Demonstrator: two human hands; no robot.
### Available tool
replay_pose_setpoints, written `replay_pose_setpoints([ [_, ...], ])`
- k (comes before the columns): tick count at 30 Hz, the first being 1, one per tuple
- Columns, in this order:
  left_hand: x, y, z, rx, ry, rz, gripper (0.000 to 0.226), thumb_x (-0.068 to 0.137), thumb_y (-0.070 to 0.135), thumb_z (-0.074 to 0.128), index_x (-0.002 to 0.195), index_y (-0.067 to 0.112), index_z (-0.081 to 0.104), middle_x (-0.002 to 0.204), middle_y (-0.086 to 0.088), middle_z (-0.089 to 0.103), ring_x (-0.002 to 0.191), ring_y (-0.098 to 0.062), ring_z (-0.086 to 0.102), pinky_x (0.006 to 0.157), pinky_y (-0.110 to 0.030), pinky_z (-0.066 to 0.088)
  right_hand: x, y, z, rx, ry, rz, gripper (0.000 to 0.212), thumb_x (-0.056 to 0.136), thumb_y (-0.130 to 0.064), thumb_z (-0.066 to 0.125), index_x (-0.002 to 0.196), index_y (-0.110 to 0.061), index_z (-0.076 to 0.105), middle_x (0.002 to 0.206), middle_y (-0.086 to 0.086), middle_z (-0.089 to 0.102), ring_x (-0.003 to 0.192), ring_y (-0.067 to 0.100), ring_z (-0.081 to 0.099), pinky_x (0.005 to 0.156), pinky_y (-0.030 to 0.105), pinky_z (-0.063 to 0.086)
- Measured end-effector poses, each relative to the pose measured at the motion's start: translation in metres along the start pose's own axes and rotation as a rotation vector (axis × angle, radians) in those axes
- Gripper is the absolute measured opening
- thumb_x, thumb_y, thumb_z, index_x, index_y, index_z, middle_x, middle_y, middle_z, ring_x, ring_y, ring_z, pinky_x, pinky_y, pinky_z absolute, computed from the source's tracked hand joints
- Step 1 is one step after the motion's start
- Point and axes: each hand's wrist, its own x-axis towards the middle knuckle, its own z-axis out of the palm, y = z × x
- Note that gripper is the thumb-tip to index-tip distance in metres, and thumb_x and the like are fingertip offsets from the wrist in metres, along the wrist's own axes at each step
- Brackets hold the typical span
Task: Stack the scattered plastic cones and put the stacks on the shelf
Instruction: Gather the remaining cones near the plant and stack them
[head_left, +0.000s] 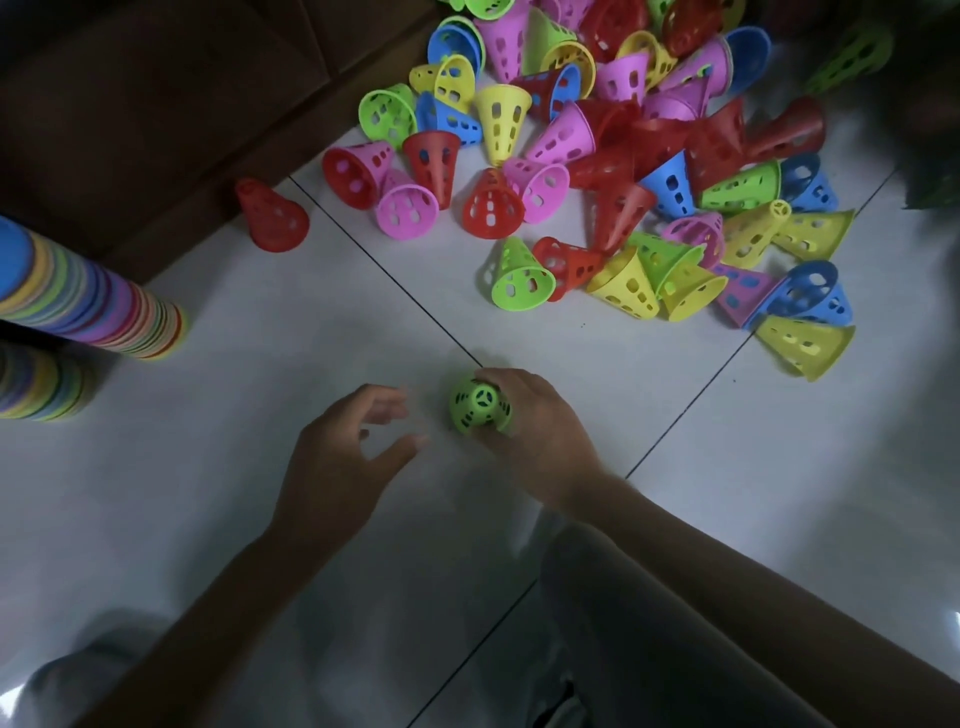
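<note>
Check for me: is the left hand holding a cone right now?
No, the left hand is open and empty beside the green cone, which the right hand grips.

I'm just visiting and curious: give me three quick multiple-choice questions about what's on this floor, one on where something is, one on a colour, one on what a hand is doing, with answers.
1. Where does the lone red cone sit?
A. Left of the big heap, apart from it
B. On top of the tall stack
C. Under the left hand

2. What colour is the cone in the right hand?
A. Blue
B. Green
C. Pink

3. What is the left hand doing?
A. Gripping a yellow cone
B. Pressing flat on the tile
C. Open, holding nothing

Answers:
1. A, it stands alone on the tile left of the heap of cones.
2. B, the green cone shows its narrow end between the fingers.
3. C, its fingers are spread and empty beside the green cone.
</note>
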Motion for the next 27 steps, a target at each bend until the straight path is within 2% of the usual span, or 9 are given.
replay_pose_setpoints([
  [3,0.011,0.013,0.002,-0.051,0.021,0.011,0.025,0.084,0.030,0.080,0.106,0.031,0.067,0.100,0.020,0.072,0.098,0.001,0.066,0.090,-0.033,0.054,0.001,0.001,-0.001,-0.027,-0.026,-0.009,0.064,0.084,-0.026,0.077,0.141,-0.028,0.049,0.139,-0.004,0.055,0.127,0.016,0.048,0.106,0.035,0.044],
  [6,0.027,0.029,0.005,-0.077,0.027,0.060,0.020,0.086,0.028,0.078,0.104,0.026,0.069,0.099,0.016,0.072,0.096,-0.002,0.067,0.089,-0.032,0.054,-0.001,0.003,-0.012,-0.021,-0.043,-0.037,0.065,0.087,-0.034,0.075,0.144,-0.029,0.045,0.142,-0.006,0.052,0.129,0.011,0.045,0.107,0.028,0.040],
  [8,0.040,0.041,0.008,-0.086,0.016,0.077,0.017,0.086,0.027,0.078,0.101,0.026,0.070,0.096,0.016,0.073,0.094,-0.001,0.067,0.087,-0.030,0.054,-0.002,0.009,-0.025,-0.026,-0.011,-0.052,0.058,0.091,-0.038,0.069,0.144,-0.027,0.047,0.141,-0.006,0.054,0.128,0.009,0.045,0.106,0.023,0.037],
  [12,0.075,0.063,0.020,-0.069,0.022,0.088,0.013,0.087,0.029,0.074,0.098,0.023,0.071,0.088,0.017,0.072,0.085,0.003,0.066,0.079,-0.022,0.052,0.003,0.032,-0.058,-0.060,0.085,-0.017,0.055,0.093,-0.052,0.061,0.141,-0.027,0.052,0.140,-0.006,0.056,0.129,0.009,0.046,0.106,0.024,0.036],
  [16,0.119,0.074,0.039,-0.016,0.034,0.066,0.017,0.088,0.033,0.073,0.095,0.019,0.070,0.082,0.017,0.067,0.077,-0.002,0.065,0.075,-0.026,0.053,0.021,0.057,-0.089,-0.208,0.245,0.003,0.046,0.096,-0.039,0.064,0.136,-0.017,0.056,0.134,0.002,0.061,0.126,0.021,0.051,0.105,0.030,0.040],
  [20,0.155,0.078,0.065,-0.008,0.122,-0.053,0.028,0.089,0.041,0.071,0.101,0.015,0.071,0.096,0.000,0.074,0.091,-0.021,0.069,0.082,-0.037,0.056,0.040,0.076,-0.108,-0.368,0.473,0.039,0.048,0.092,-0.030,0.068,0.133,-0.010,0.054,0.125,0.011,0.059,0.118,0.030,0.048,0.099,0.037,0.040],
  [22,0.167,0.080,0.080,0.010,0.138,-0.132,0.038,0.089,0.045,0.069,0.106,0.012,0.070,0.103,-0.006,0.074,0.098,-0.027,0.068,0.084,-0.036,0.055,0.049,0.082,-0.114,-0.466,0.524,0.077,0.055,0.089,-0.031,0.071,0.133,-0.005,0.051,0.124,0.015,0.057,0.115,0.033,0.046,0.100,0.044,0.040],
  [25,0.182,0.087,0.099,-0.047,0.055,-0.344,0.056,0.087,0.054,0.068,0.120,0.008,0.066,0.117,-0.013,0.071,0.107,-0.033,0.067,0.081,-0.033,0.052,0.061,0.091,-0.116,-0.556,0.491,0.108,0.059,0.086,-0.035,0.073,0.131,-0.002,0.052,0.123,0.017,0.058,0.114,0.036,0.047,0.101,0.046,0.039],
  [27,0.191,0.094,0.106,-0.142,-0.024,-0.484,0.067,0.085,0.057,0.070,0.126,0.005,0.062,0.122,-0.015,0.069,0.108,-0.033,0.068,0.085,-0.036,0.056,0.067,0.097,-0.114,-0.625,0.433,0.119,0.059,0.087,-0.039,0.070,0.131,-0.003,0.052,0.125,0.017,0.059,0.118,0.037,0.047,0.103,0.048,0.038],
])
